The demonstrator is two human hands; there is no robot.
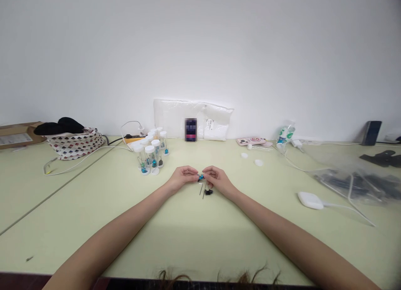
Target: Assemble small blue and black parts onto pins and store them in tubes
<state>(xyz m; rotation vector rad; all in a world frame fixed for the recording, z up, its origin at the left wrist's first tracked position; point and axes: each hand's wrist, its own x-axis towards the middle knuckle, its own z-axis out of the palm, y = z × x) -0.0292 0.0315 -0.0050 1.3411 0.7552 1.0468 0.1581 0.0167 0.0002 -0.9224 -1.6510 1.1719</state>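
Between my two hands, just above the green table, is a small blue part (201,177). My left hand (184,176) has its fingers closed on the blue part's left side. From the right, my right hand (217,180) pinches the same part between thumb and fingers. Below them on the table lie a short bent metal key (201,189), a longer thin metal rod (204,192) and a small black part (209,192), close under the right fingers. Fine detail of the blue part is too small to tell.
Several white-capped clear tubes (156,150) stand left of my hands. A phone (191,130) leans on plastic packaging (219,123) at the wall. White caps (258,162) lie at the back right, a white charger (310,200) and plastic bag (360,183) further right. A patterned basket (77,143) sits left.
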